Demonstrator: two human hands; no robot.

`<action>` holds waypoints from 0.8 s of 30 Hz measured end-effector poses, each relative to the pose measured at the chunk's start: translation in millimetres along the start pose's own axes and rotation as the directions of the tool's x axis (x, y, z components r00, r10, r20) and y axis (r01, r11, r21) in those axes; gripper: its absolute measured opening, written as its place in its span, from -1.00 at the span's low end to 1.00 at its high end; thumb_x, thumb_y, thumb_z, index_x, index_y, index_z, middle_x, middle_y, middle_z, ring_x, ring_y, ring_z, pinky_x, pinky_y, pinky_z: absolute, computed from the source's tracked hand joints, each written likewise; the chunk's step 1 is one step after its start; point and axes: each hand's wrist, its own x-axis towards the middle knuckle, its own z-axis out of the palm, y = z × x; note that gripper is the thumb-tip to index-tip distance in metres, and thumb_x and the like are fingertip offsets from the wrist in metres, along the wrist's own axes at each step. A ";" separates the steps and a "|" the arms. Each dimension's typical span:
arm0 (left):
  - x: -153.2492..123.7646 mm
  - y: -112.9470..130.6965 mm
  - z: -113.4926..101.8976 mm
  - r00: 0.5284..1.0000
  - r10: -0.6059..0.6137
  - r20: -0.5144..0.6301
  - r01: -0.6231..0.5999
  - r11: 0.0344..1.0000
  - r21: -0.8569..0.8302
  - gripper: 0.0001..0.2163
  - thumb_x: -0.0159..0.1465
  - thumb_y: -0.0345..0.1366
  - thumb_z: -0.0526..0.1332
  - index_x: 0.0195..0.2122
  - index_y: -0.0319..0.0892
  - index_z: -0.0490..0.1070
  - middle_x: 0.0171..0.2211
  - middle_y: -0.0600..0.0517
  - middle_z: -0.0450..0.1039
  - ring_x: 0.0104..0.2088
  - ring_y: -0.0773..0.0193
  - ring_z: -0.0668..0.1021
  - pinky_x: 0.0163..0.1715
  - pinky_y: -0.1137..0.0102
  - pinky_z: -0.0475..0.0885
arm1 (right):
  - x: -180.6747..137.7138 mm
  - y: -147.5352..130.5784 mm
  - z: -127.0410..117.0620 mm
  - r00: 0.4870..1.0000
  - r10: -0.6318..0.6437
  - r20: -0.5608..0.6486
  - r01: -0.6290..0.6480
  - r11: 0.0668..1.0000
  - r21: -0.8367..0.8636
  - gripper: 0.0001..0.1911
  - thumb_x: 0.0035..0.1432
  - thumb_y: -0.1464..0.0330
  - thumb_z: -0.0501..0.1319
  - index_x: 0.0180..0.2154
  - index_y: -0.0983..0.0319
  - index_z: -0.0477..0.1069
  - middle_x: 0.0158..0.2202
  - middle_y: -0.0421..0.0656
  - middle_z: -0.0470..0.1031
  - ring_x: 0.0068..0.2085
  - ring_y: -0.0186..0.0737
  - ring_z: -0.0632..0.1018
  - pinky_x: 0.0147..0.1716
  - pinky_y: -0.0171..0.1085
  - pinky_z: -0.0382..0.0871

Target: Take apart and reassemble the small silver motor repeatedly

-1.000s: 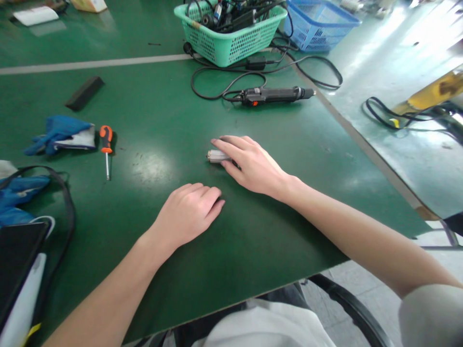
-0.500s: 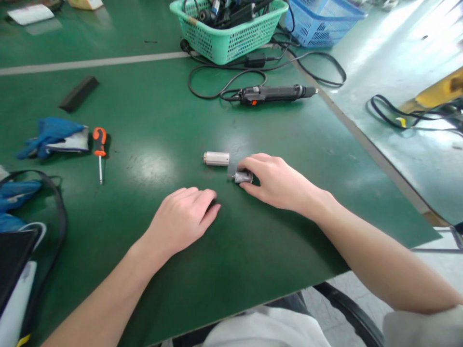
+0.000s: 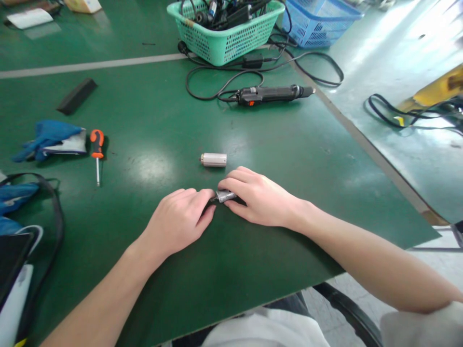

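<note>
My right hand [image 3: 256, 197] is closed on a small silvery metal cylinder [image 3: 224, 195], with its fingers over the top and the thumb at the near side. A thin dark end of the cylinder points left, to the fingertips of my left hand [image 3: 184, 214]. The left thumb and forefinger are bent and apart, one on each side of that end; whether they touch it I cannot tell. A second silvery cylinder [image 3: 213, 160], slightly longer, lies on its side on the green mat [image 3: 246, 270], just beyond both hands.
An orange-and-black screwdriver [image 3: 97, 156], blue gloves [image 3: 60, 137] and a dark block [image 3: 77, 96] lie at left. Farther back are a corded electric screwdriver [image 3: 271, 94], a green basket [image 3: 231, 41] with tools and a blue basket [image 3: 318, 24]. A dark cable [image 3: 60, 217] curves at far left.
My right hand has brought the small metal cylinder left and nearer to me, up to my left fingertips. The left hand has hardly moved. The second cylinder stays on the mat.
</note>
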 end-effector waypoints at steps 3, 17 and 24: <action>-0.3 -0.2 0.4 1.000 0.006 -0.006 -0.006 1.000 0.007 -0.84 0.47 -0.30 0.09 -0.15 -0.20 0.44 -0.41 0.04 0.46 -0.41 0.21 0.51 -0.34 0.29 0.34 | 1.0 -1.9 -0.1 1.000 -0.006 0.001 0.006 1.000 -0.002 -0.85 0.34 0.41 0.17 -0.07 0.22 0.44 -0.14 -0.02 0.50 -0.07 -0.02 0.49 -0.02 -0.07 0.44; -2.2 -0.1 2.0 1.000 -0.004 -0.012 0.005 1.000 0.006 -0.83 0.48 -0.30 0.09 -0.20 -0.19 0.45 -0.42 0.04 0.47 -0.40 0.22 0.51 -0.33 0.29 0.37 | 0.5 -3.0 3.1 0.999 -0.044 0.002 0.044 0.998 0.046 -0.84 0.38 0.34 0.19 -0.05 0.22 0.44 -0.14 -0.02 0.52 -0.08 -0.04 0.50 -0.03 -0.07 0.45; -0.7 -0.9 2.3 1.000 0.008 -0.015 -0.008 1.000 0.001 -0.82 0.48 -0.31 0.09 -0.21 -0.20 0.46 -0.43 0.04 0.45 -0.40 0.20 0.50 -0.33 0.28 0.35 | 0.2 -4.0 3.9 0.999 -0.044 -0.001 0.044 0.999 0.015 -0.82 0.39 0.31 0.18 -0.03 0.21 0.44 -0.16 -0.03 0.50 -0.10 -0.04 0.50 -0.05 -0.08 0.45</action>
